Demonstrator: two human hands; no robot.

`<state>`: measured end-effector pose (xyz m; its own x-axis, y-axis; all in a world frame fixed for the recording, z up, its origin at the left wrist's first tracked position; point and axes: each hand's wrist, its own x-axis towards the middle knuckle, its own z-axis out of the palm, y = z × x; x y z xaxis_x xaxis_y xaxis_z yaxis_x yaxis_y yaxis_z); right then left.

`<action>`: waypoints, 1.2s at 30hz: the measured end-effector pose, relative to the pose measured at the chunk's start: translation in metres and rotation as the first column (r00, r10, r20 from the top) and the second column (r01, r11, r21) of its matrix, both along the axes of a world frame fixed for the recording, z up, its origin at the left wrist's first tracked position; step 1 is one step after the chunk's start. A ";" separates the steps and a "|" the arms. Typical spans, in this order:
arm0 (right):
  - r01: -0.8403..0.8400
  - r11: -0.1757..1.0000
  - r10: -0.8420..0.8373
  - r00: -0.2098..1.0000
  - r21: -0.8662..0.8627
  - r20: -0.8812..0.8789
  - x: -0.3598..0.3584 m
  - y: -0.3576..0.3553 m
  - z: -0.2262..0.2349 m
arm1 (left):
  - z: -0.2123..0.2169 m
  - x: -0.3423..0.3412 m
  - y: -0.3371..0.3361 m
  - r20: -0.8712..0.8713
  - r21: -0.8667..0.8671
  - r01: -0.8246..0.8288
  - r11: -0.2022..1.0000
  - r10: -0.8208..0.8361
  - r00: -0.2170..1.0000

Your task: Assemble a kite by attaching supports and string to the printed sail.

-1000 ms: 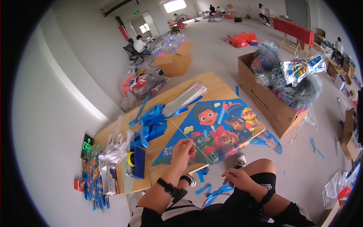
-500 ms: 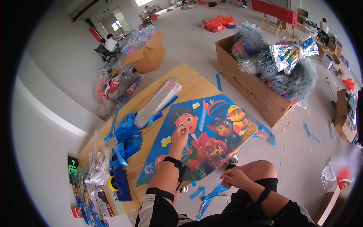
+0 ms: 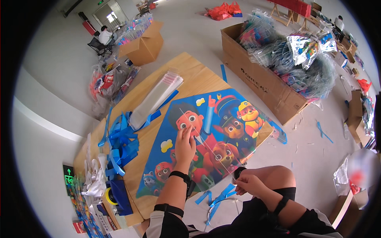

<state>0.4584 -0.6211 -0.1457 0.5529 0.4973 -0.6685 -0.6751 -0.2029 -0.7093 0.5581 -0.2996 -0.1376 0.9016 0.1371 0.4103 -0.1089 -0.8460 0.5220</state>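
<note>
So the left hand (image 3: 185, 146) is over the cartoon kite sail (image 3: 212, 139) on the counter (image 3: 194, 73)'s near right, grip pinched nearly together by a thin rod (image 3: 218, 158); can't tell if it's caught. Right hand (image 3: 249, 184)'s loosely curled near the knee, contents unclear.

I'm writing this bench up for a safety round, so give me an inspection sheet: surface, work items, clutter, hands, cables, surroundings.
Surface: wooden tabletop, partly covered.
Work items: blue cartoon-printed sheet lying on it; thin pale rod crossing the sheet; clear plastic sleeves stacked to its left.
Clutter: tangled blue strips and blue tape dispenser left of the sheet; more strips on the floor.
Hands: left hand over the sheet, fingertips close to the rod, contact unclear; right hand off the table's near side, fingers curled, grip unclear.
Cables: nothing clearly seen.
Surroundings: large cardboard box of plastic-wrapped packs beyond the table.
</note>
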 end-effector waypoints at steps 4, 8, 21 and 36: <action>0.020 1.000 -0.020 0.999 0.001 -0.038 0.004 0.002 0.001 | -0.002 0.000 0.001 -0.028 0.016 -0.004 1.000 0.004 1.000; 0.030 0.998 -0.028 0.999 0.052 -0.043 0.002 0.006 0.005 | -0.006 0.000 0.004 -0.023 0.011 0.016 1.000 -0.015 1.000; 0.007 1.000 -0.005 0.998 0.018 -0.068 0.003 0.006 0.012 | -0.009 0.001 0.004 0.026 0.094 0.045 0.995 -0.048 0.999; 0.017 0.998 -0.012 0.996 0.059 -0.083 0.003 0.006 0.010 | -0.012 0.002 0.006 0.004 0.066 0.032 0.997 -0.032 0.999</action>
<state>0.4612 -0.6148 -0.1357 0.5044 0.5303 -0.6814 -0.7343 -0.1517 -0.6617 0.5603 -0.2933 -0.1494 0.9031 0.0804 0.4218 -0.1390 -0.8748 0.4642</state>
